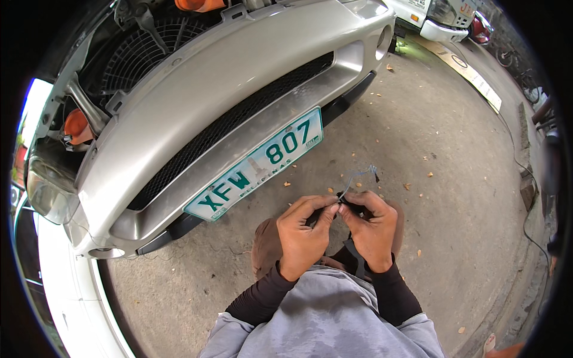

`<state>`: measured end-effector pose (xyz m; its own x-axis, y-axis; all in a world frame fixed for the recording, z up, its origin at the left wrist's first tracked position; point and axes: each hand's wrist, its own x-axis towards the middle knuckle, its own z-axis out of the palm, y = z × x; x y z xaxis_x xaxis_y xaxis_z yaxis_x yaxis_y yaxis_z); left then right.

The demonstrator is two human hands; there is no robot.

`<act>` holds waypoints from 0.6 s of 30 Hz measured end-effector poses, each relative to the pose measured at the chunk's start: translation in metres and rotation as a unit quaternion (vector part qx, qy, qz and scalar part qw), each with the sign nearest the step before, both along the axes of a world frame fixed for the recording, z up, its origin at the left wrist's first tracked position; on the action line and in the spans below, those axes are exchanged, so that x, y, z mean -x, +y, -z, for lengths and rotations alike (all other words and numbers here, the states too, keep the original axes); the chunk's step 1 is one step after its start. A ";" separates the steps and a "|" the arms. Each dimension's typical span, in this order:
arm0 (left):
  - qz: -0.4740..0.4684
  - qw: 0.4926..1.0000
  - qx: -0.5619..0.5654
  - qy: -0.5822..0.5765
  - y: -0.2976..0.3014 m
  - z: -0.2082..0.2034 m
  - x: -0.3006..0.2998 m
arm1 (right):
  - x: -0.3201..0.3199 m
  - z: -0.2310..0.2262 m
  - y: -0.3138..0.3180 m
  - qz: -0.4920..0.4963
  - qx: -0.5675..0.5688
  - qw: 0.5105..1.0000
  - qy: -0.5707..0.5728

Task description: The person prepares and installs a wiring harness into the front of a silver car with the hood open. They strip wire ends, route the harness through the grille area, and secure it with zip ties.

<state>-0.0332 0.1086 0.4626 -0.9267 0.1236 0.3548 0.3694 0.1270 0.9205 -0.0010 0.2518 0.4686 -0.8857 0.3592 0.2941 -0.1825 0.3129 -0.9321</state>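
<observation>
The thumb and forefinger of the left hand [304, 232] and of the right hand [375, 230] were pinched, tips nearly meeting, on a thin wire [352, 177] right of the frame's centre. The wire's bluish free length curved upward and right to a dark end. A black part [357, 209] sat among the fingers, too covered to identify. Steady handling appeared to require light, even pressure, a grip close to the worked point, and the loose length kept clear. Beyond lay pavement [465, 238]; a bumper [155, 134] with its plate [256, 164] occupied the upper left.
</observation>
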 end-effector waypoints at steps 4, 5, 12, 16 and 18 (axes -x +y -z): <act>-0.015 1.000 -0.024 -0.012 0.005 0.001 -0.002 | -0.001 -0.002 0.000 0.009 -0.019 1.000 0.018; -0.020 0.999 -0.033 -0.019 0.007 0.002 -0.002 | -0.001 -0.002 0.000 0.013 -0.023 1.000 0.016; -0.024 0.999 -0.037 -0.015 0.013 0.004 -0.004 | -0.004 -0.005 0.003 0.021 -0.004 1.000 0.021; -0.018 0.999 -0.021 -0.018 0.012 0.003 -0.003 | -0.006 -0.002 0.003 0.023 -0.041 0.998 0.033; -0.017 1.000 -0.013 -0.007 0.011 0.005 -0.001 | -0.006 0.001 0.002 0.020 -0.064 0.997 0.043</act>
<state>-0.0320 0.1201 0.4579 -0.9354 0.0828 0.3437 0.3516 0.1160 0.9289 0.0047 0.2539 0.4676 -0.8410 0.3477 0.4144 -0.2456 0.4370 -0.8652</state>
